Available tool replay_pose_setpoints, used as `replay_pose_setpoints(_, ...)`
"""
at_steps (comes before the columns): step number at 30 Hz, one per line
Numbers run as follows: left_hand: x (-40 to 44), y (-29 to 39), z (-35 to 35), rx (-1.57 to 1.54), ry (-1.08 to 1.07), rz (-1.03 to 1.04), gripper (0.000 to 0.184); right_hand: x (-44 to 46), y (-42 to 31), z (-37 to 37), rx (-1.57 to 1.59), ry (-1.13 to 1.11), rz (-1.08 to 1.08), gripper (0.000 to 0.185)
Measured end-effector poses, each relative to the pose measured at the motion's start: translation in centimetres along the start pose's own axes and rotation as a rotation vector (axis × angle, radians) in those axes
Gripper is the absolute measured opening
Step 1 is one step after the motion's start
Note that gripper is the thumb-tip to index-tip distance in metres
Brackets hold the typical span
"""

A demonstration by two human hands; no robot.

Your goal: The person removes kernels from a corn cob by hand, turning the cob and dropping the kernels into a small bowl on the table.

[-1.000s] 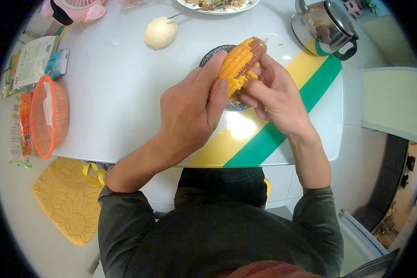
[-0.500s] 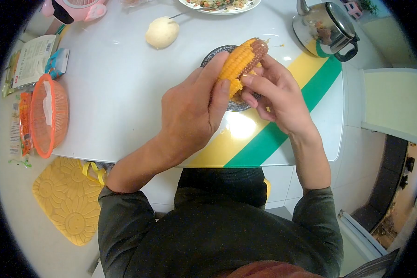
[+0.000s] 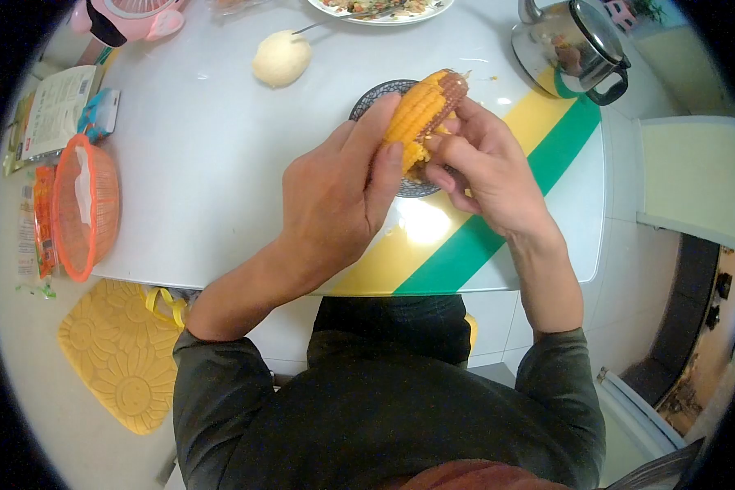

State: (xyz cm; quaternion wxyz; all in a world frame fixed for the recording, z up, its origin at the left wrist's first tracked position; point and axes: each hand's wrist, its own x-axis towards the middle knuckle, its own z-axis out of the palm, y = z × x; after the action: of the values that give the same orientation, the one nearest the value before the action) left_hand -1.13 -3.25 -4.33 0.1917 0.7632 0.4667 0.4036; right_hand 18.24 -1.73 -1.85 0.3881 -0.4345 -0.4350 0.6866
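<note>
A yellow corn cob (image 3: pixel 420 110) is tilted up to the right, with a strip of bare reddish-brown core along its right side and top end. My left hand (image 3: pixel 331 184) is closed around its lower left part, the thumb lying along the kernels. On the other side, my right hand (image 3: pixel 486 159) has its thumb bent against the lower kernels and its fingers curled in beside the cob. What lies between those fingertips is mostly hidden. Below both hands stands a dark patterned bowl (image 3: pixel 416 189), largely covered by them.
A pale round bun (image 3: pixel 282 59) sits at the table's back, near a plate of food (image 3: pixel 416 15) with a utensil. A steel kettle (image 3: pixel 572 57) stands back right. At the left edge are an orange basket (image 3: pixel 98 212), packages (image 3: pixel 61 110) and a pink object (image 3: pixel 135 18).
My right thumb has bent and moved slightly down along the cob's kernels. My left hand keeps its hold; the whole view has shifted a little.
</note>
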Motion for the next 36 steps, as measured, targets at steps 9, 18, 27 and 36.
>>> replay_pose_setpoints(9, 0.1, -0.2, 0.0, -0.159, 0.024, -0.046, 0.035, 0.0, -0.4, -0.3, -0.037, 0.017, 0.016, 0.036)
replay_pose_setpoints(18, -0.2, -0.6, -0.3, -0.177, -0.006, -0.105, 0.039, -0.4, -0.8, -0.3, 0.018, -0.047, 0.001, 0.039)
replay_pose_setpoints(27, 0.4, 0.5, -0.7, -0.211, -0.012, -0.092, 0.039, -0.1, -0.5, -0.4, 0.049, -0.110, -0.010, 0.043)
replay_pose_setpoints(36, 0.5, 0.9, -0.7, -0.214, -0.037, -0.097, 0.039, 0.1, -0.3, -0.6, 0.059, -0.111, 0.007, 0.050)
